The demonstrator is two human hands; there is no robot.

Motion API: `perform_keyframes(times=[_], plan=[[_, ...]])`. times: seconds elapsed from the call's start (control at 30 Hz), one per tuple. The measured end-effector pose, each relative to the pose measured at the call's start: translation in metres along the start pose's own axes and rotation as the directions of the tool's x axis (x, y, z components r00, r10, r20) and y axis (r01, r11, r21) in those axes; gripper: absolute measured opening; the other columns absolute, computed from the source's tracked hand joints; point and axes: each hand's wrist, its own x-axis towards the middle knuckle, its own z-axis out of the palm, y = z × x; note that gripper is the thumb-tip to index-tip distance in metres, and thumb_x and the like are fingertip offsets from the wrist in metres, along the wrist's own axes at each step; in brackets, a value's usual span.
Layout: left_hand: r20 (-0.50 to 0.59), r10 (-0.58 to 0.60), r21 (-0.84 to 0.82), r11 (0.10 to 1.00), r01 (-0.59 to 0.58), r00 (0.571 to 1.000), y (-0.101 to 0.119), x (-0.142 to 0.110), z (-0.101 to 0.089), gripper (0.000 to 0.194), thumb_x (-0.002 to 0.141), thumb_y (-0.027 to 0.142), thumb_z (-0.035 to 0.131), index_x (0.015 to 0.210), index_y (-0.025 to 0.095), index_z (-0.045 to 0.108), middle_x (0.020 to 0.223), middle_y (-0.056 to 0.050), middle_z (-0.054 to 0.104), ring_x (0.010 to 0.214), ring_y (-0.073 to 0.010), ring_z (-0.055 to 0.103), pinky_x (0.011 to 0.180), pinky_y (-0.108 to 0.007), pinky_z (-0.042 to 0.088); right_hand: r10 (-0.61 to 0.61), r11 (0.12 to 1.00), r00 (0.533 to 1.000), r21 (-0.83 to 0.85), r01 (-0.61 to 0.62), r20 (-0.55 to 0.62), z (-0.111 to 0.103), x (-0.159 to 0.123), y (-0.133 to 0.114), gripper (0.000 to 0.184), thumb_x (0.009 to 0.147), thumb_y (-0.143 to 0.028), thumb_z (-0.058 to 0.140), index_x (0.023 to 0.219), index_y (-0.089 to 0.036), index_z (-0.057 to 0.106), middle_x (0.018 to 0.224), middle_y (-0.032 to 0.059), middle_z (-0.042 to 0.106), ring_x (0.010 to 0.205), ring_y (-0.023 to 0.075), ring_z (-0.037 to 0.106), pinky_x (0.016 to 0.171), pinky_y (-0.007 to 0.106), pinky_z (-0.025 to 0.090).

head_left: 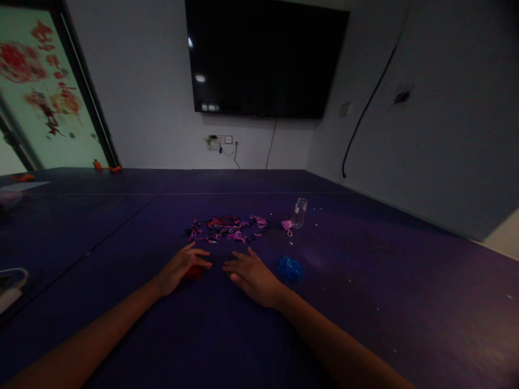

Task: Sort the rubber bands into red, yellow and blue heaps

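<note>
My left hand (181,266) rests on the dark purple table (365,302), fingers stretched over a small red heap (193,273) of what look like small bands. My right hand (251,274) lies beside it, fingers extended toward the left hand; nothing shows in its grip. Just beyond both hands spreads a scatter of pink, red and black small bands (227,228). A blue heap of bands (290,268) sits right of my right hand.
A small clear bottle (299,212) lies on its side past the bands, its pink cap (286,225) beside it. A white object (12,286) sits at the left table edge. A dark screen (263,56) hangs on the far wall.
</note>
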Motion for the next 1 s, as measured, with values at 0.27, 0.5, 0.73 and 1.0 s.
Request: perform_keyframes(times=[0.27, 0.5, 0.73, 1.0], plan=[[-0.119, 0.005, 0.019, 1.0, -0.003, 0.993, 0.008, -0.005, 0.0, 0.063, 0.081, 0.069, 0.031, 0.078, 0.025, 0.076, 0.091, -0.006, 0.072, 0.097, -0.0268, 0.06, 0.111, -0.046, 0.019, -0.044, 0.994, 0.999, -0.095, 0.044, -0.003, -0.001, -0.001, -0.003, 0.034, 0.094, -0.034, 0.037, 0.119, -0.023, 0.057, 0.13, 0.0065, 0.054, 0.129, 0.0229, 0.039, 0.112, 0.052, 0.015], [-0.136, 0.06, 0.096, 0.994, -0.047, 0.989, 0.004, -0.004, -0.001, 0.062, 0.083, 0.067, 0.029, 0.072, 0.026, 0.075, 0.087, -0.005, 0.072, 0.092, -0.0246, 0.062, 0.112, -0.046, 0.019, -0.069, 0.991, 0.997, -0.121, 0.066, -0.028, -0.001, -0.001, -0.001, 0.032, 0.091, -0.038, 0.044, 0.108, -0.019, 0.064, 0.121, 0.0089, 0.06, 0.126, 0.0241, 0.042, 0.111, 0.052, 0.018], [-0.288, -0.221, -0.123, 0.974, 0.193, 0.932, 0.004, 0.0, 0.0, 0.062, 0.084, 0.065, 0.028, 0.088, 0.022, 0.073, 0.103, -0.006, 0.072, 0.104, -0.0268, 0.06, 0.103, -0.046, 0.034, -0.014, 0.992, 0.998, -0.126, 0.006, -0.068, 0.0, -0.003, 0.002, 0.039, 0.092, -0.038, 0.041, 0.125, -0.021, 0.053, 0.136, 0.0095, 0.046, 0.13, 0.0231, 0.037, 0.111, 0.049, 0.021], [-0.202, -0.426, -0.332, 0.877, 0.348, 0.882, -0.001, 0.001, -0.002, 0.074, 0.083, 0.068, 0.019, 0.072, 0.018, 0.072, 0.083, -0.013, 0.074, 0.089, -0.0264, 0.068, 0.088, -0.041, 0.047, 0.122, 0.991, 0.973, -0.037, -0.132, -0.197, 0.003, -0.003, 0.013, 0.038, 0.094, -0.034, 0.036, 0.123, -0.018, 0.055, 0.129, 0.0115, 0.053, 0.122, 0.0236, 0.047, 0.103, 0.045, 0.037]])
